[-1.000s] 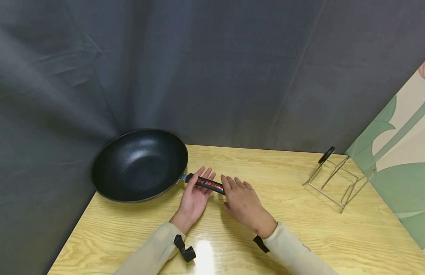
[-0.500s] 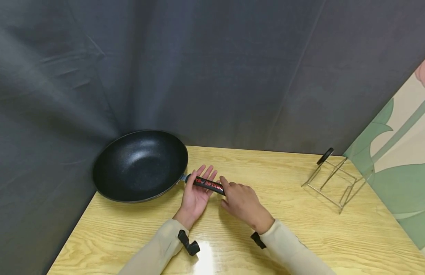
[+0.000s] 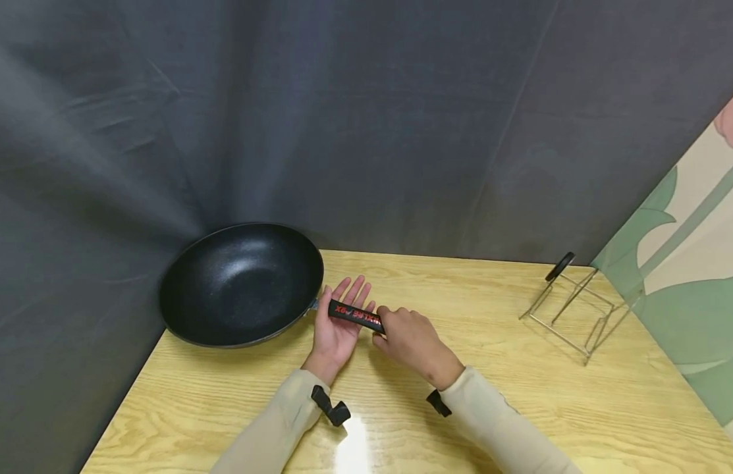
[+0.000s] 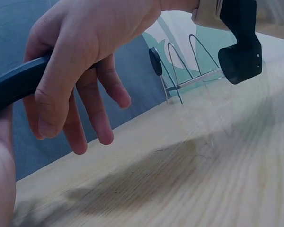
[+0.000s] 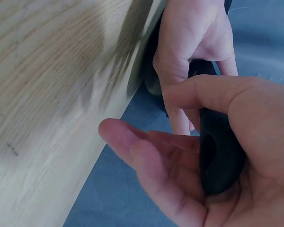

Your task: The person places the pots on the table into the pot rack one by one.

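Observation:
A black wok (image 3: 242, 289) stands at the left of the table in the head view, its bowl tilted toward the camera. Its black handle (image 3: 355, 316) with red lettering points right. Under the handle, near the bowl, lies my left hand (image 3: 335, 336), palm up with straight fingers, the thumb beside the handle. My right hand (image 3: 413, 341) comes over the handle's free end from the right and holds it. The right wrist view shows that handle end (image 5: 222, 156) against my right palm, the fingers loosely curled about it. The left wrist view shows the right fingers (image 4: 94, 104) pointing downward.
A wire rack (image 3: 579, 316) with a black round piece stands at the right of the wooden table (image 3: 461, 289). Behind hangs a dark grey cloth (image 3: 390, 131). At the far right is a flowered wall covering (image 3: 698, 316).
My right hand has moved slightly left onto the handle's end, and its fingers have curled over it. The left hand has shifted slightly under the handle, and the wok has barely moved.

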The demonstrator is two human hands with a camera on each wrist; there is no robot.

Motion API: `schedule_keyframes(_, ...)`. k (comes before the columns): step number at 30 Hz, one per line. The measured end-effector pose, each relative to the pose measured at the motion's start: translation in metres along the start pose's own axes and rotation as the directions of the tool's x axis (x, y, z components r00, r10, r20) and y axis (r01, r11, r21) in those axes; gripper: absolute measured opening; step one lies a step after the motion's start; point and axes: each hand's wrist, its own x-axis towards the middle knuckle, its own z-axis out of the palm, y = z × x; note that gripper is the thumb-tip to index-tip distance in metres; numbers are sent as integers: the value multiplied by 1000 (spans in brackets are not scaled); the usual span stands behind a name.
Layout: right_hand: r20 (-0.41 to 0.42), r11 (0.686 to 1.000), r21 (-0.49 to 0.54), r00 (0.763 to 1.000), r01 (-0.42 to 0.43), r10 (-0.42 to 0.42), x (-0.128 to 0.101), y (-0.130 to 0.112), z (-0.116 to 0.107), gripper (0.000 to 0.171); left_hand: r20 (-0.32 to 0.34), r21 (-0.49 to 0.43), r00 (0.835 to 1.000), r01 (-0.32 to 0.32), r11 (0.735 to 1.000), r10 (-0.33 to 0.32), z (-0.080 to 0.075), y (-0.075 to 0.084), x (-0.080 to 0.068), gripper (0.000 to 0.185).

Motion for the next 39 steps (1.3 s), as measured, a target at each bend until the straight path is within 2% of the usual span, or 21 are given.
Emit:
schedule_keyframes(8,65,995,99,998,-21,15,7,0,-2,19,13,-33,1000,4,999,-4,-1,-1,2,45)
schedule_keyframes(14,137,987,155,990,-39,17,13,-2,-4,20,-8,-66,1000,3,998,-4,0,0,5,48)
schedule_keyframes(20,168,979,203,986,-17,-18,17,-2,-4,18,-73,-82,997,-1,997,-5,4,0,7,44)
schedule_keyframes(31,198,945,325,975,36,-106,20,2,-3,19,-103,-120,994,7,993,-19,10,1,4,42)
schedule_keyframes(35,228,936,351,970,-2,-83,21,2,-3,16,-105,-136,994,6,991,-21,11,1,3,42)
schedule_keyframes(39,263,908,414,963,-64,-52,18,0,-2,12,-119,-156,993,-10,988,-9,14,2,2,39)
